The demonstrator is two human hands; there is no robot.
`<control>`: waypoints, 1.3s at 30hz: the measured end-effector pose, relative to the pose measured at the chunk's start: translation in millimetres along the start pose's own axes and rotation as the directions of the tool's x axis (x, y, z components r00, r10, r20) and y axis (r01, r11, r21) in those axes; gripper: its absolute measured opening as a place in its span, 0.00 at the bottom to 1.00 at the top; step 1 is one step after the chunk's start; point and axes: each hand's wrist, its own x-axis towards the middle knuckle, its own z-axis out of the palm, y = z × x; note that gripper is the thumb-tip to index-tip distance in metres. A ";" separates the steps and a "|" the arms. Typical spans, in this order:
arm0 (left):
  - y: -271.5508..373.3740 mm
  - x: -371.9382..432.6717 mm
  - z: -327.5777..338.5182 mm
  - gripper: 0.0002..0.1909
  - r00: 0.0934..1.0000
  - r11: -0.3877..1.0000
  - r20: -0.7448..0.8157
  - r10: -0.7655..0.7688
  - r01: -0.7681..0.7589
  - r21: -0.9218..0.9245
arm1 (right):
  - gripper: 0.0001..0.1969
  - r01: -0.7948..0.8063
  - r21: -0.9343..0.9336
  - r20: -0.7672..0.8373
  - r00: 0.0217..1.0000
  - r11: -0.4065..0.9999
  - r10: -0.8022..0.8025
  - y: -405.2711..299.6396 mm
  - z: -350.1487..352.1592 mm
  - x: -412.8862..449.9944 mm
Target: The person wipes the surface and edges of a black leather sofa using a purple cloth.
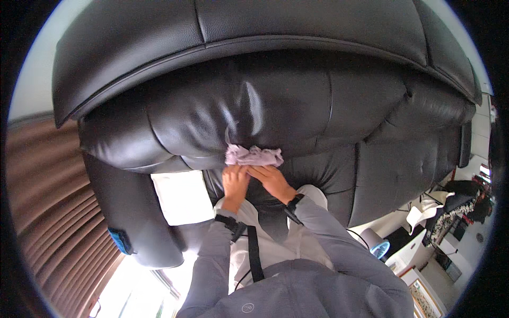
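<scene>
A crumpled pale pink cloth (254, 156) lies against the lower edge of the backrest of a black leather sofa (286, 107). My left hand (235, 181) rests on the cloth's near edge at its left part, fingers bent over it. Beside it, my right hand (272, 182) presses on the same edge with its fingers pointing left, close to the left fingers. Whether the fingertips pinch the fabric is hard to see. Creases run through the leather above the cloth. Both wrists wear black bands.
To the left, a white square item (183, 197) lies on the seat beside the armrest (135, 214). Brown curtains (59, 198) hang past that armrest. A bin with a blue liner (379, 248) and a white chair (421, 214) stand at the right.
</scene>
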 end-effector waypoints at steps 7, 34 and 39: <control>41.3 88.9 -48.5 0.28 0.977 0.976 -0.008 -0.212 0.212 -0.056 | 0.18 0.250 -0.040 -0.072 0.965 0.967 -0.253 -6.0 -81.6 71.0; 156.3 65.9 83.5 0.19 0.939 0.856 0.285 -0.194 0.304 -0.419 | 0.15 0.373 -0.260 0.325 0.903 0.891 -0.283 117.4 -133.9 -42.1; 146.5 74.5 65.8 0.25 0.563 0.734 0.749 -0.350 0.662 -0.154 | 0.21 0.354 -0.288 0.492 0.852 0.890 -0.180 106.3 -139.1 -26.1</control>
